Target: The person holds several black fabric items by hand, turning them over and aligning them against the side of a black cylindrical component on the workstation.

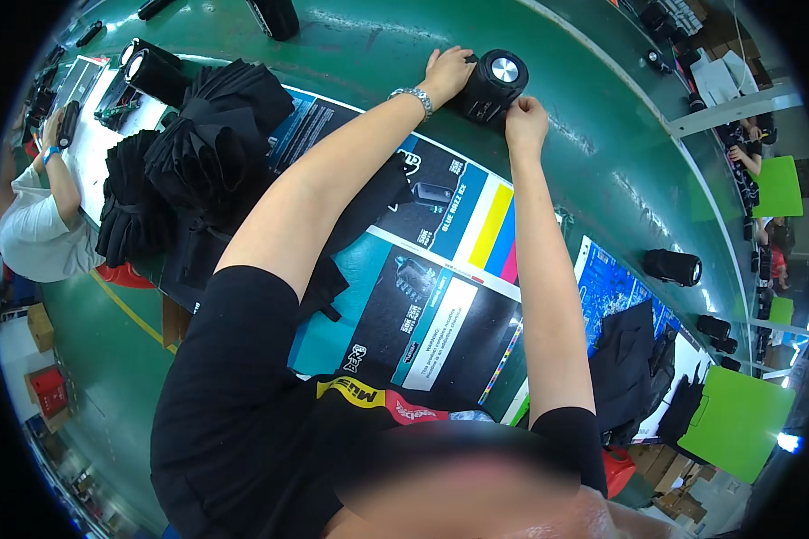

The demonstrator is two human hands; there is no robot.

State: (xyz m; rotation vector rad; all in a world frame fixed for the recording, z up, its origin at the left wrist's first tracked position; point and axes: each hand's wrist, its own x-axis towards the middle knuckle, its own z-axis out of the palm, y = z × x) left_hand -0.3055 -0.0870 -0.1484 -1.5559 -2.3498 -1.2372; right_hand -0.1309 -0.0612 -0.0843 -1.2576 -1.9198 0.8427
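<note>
A black cylindrical speaker (484, 101) with a round silver disc on its end stands on the green work surface, at the far side of the table. My left hand (446, 77), with a metal watch on the wrist, is closed at the speaker's left side, by a small black piece near its top that may be a strap. My right hand (527, 124) has its fingers curled in a pinch against the speaker's lower right side. What lies between those right fingertips is hidden. Both arms reach forward over printed sheets (440, 346).
Bundles of black fabric (229, 112) are heaped on the left, beside more black speakers (155, 76). Another speaker (672, 267) lies at the right. Black cloth pieces (622, 364) lie near a green panel (739, 422). At far left a co-worker's hands hold a dark cylinder (67, 124).
</note>
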